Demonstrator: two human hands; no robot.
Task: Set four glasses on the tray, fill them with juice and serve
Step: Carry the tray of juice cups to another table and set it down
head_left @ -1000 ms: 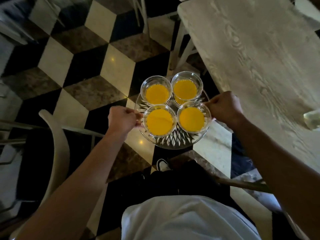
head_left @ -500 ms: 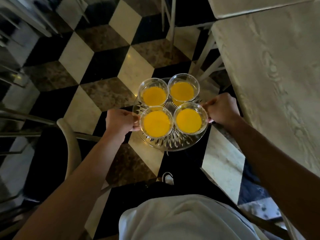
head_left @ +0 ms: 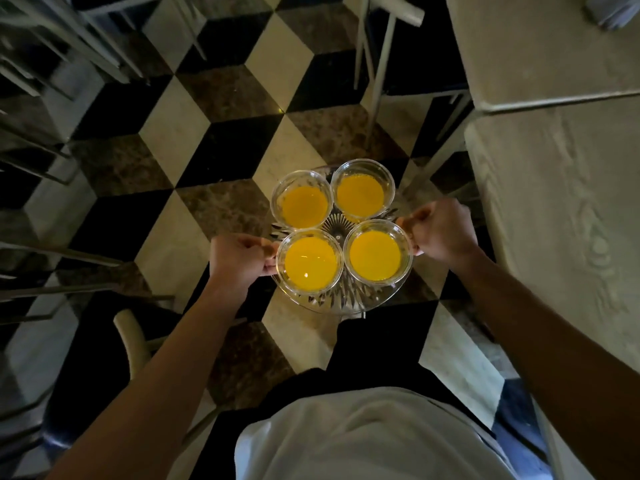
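Observation:
A round cut-glass tray point(head_left: 341, 301) is held level in the air over the tiled floor. My left hand point(head_left: 235, 259) grips its left rim and my right hand point(head_left: 441, 230) grips its right rim. Several clear glasses of orange juice stand close together on it: a back left glass point(head_left: 303, 200), a back right glass point(head_left: 362, 188), a front left glass point(head_left: 310, 263) and a front right glass point(head_left: 375, 252). All stand upright.
A pale wooden table point(head_left: 561, 209) runs along the right, with a second table point(head_left: 540, 50) beyond it. Metal chair legs point(head_left: 379, 60) stand ahead. A chair point(head_left: 131, 341) sits at my lower left, with more chair frames point(head_left: 41, 64) on the left. Black, white and brown floor tiles point(head_left: 221, 140) lie ahead.
I have walked forward with the tray, still gripping both rims. The near table has slid back along the right and a second table has come into view ahead.

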